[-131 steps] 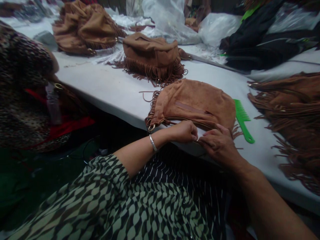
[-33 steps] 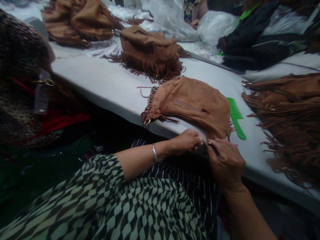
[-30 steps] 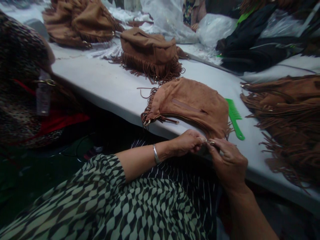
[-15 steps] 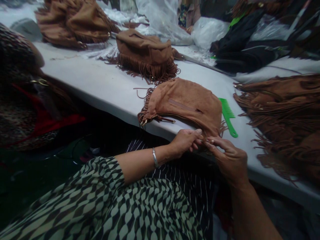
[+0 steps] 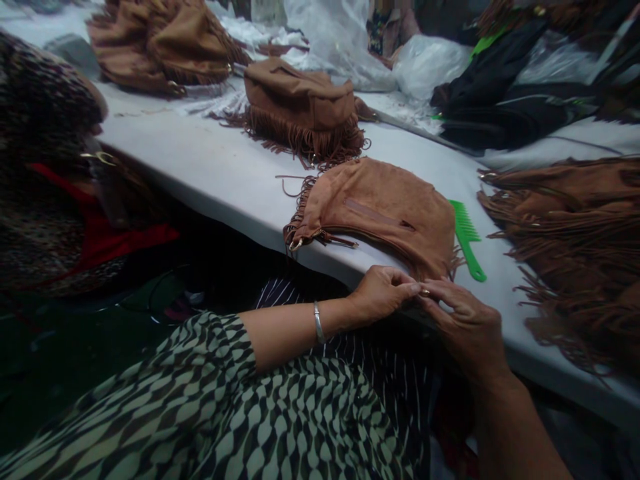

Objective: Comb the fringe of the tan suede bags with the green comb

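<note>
A brown suede bag (image 5: 385,207) with fringe lies at the edge of the white table (image 5: 200,160), its zipper side toward me. At its near right corner my left hand (image 5: 387,291) pinches at a small gold metal piece (image 5: 425,292). My right hand (image 5: 465,317) grips the same piece from the other side, fingertips meeting those of the left. The fingers partly hide the piece and the bag's corner. Just right of the bag rests a green comb (image 5: 469,243).
Another fringed bag (image 5: 303,100) stands behind, with more brown bags (image 5: 160,47) at the back left. Fringed pieces (image 5: 585,253) are piled on the right. Plastic wrap and a black bag (image 5: 500,117) lie at the back. A person (image 5: 45,107) sits at the left.
The view has shifted slightly, so the table's things appear further right. My left hand's fingertips have moved right, closer to the right hand's at the metal piece.
</note>
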`<move>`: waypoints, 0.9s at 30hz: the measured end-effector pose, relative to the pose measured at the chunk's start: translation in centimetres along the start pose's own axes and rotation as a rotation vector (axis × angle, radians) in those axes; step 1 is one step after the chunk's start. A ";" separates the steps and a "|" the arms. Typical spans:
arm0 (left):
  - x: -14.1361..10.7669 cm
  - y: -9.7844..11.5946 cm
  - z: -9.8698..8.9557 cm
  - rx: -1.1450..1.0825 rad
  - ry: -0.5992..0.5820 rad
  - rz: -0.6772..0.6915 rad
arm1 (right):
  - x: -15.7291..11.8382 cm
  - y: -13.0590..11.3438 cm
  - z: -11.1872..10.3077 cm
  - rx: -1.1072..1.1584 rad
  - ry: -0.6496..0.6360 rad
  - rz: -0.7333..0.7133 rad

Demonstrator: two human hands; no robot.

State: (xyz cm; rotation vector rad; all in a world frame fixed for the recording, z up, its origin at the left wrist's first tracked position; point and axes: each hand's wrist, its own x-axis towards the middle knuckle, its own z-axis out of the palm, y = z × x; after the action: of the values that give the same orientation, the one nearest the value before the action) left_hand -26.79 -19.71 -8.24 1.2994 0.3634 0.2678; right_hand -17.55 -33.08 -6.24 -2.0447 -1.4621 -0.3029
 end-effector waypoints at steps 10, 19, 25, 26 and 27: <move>0.3 0.3 -0.5 0.320 -0.129 0.093 | -0.5 0.2 0.3 0.097 0.020 0.073; 1.0 0.4 -0.9 0.409 -0.160 0.051 | 0.0 -0.3 0.0 0.104 0.004 0.095; 0.6 -0.3 -1.2 0.393 -0.116 0.059 | 0.6 -0.9 0.3 0.105 0.017 0.307; 0.4 -0.4 -1.1 0.404 -0.096 0.067 | 0.6 -1.0 0.4 0.114 0.035 0.356; 0.2 -0.6 -1.0 0.416 -0.076 0.081 | 0.7 -1.2 0.6 0.116 0.051 0.387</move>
State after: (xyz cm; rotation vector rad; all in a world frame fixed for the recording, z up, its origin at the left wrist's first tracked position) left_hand -26.98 -18.91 -9.07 1.7314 0.3112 0.2160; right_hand -18.45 -31.97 -5.96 -2.1512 -0.9997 -0.1080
